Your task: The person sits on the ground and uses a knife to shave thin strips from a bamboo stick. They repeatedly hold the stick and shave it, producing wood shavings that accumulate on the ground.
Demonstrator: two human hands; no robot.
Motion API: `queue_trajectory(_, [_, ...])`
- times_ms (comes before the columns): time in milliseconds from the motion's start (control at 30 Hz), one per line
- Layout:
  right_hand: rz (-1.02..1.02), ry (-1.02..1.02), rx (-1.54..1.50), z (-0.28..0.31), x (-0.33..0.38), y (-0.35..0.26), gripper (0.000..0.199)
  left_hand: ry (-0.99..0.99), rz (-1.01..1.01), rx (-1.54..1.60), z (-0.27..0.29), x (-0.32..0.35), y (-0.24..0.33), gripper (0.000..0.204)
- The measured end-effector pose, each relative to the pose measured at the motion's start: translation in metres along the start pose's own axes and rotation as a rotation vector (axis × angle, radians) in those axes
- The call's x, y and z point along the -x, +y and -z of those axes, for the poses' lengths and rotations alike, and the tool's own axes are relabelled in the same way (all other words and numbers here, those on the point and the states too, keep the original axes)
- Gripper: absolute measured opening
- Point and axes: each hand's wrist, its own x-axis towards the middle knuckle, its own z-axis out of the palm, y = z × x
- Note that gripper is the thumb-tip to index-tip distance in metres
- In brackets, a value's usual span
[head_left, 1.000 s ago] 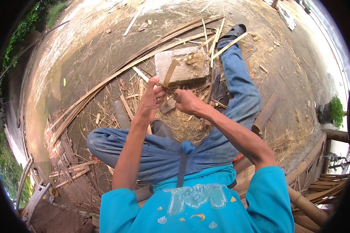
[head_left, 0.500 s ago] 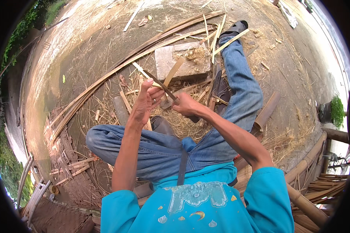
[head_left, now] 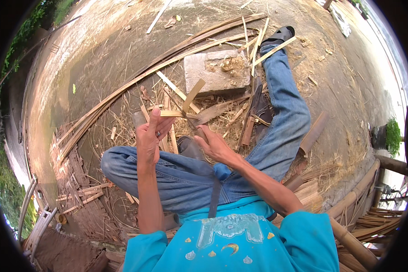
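Note:
My left hand (head_left: 150,136) is raised over my bent left knee and pinches a thin, pale bamboo strip (head_left: 174,113) between thumb and fingers. The strip runs right from the hand, then kinks upward into a short flat end (head_left: 193,93). My right hand (head_left: 214,146) sits just right of it, closed around a dark-handled knife (head_left: 199,131) whose tip meets the strip near the kink. Both hands hover above a litter of bamboo shavings (head_left: 177,97) on the ground between my legs.
A grey stone slab (head_left: 213,75) lies ahead with wood chips on it. Long bamboo strips (head_left: 122,88) curve across the dirt. A woven bamboo mat (head_left: 72,181) is at lower left, bamboo poles (head_left: 353,204) at lower right. My right leg stretches to a sandal (head_left: 281,34).
Both hands have drawn down and left, closer to my body. The strip now shows a sharp upward kink where the knife meets it.

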Motion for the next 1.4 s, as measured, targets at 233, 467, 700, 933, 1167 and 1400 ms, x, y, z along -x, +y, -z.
queue_trajectory(233, [0.024, 0.094, -0.061, -0.005, 0.015, -0.054, 0.036, 0.014, -0.024, 0.016, -0.003, 0.014, -0.010, 0.066])
queue_trajectory(467, [0.001, 0.112, 0.070, -0.024, -0.011, -0.007, 0.037, -0.017, -0.045, -0.035, -0.003, 0.008, -0.012, 0.063])
queue_trajectory(700, [-0.186, -0.030, -0.005, -0.024, -0.016, -0.010, 0.037, 0.013, 0.001, 0.047, 0.004, 0.013, -0.008, 0.058])
queue_trajectory(933, [-0.007, 0.123, 0.088, -0.026, -0.008, -0.035, 0.034, 0.019, -0.026, 0.033, -0.004, 0.018, -0.012, 0.057])
queue_trajectory(1167, [-0.159, -0.012, 0.004, -0.025, -0.027, -0.006, 0.039, 0.068, -0.043, 0.035, 0.006, 0.008, -0.008, 0.061])
queue_trajectory(1400, [-0.049, 0.119, 0.156, -0.039, -0.018, -0.001, 0.040, 0.057, -0.038, -0.008, -0.002, 0.014, -0.014, 0.064])
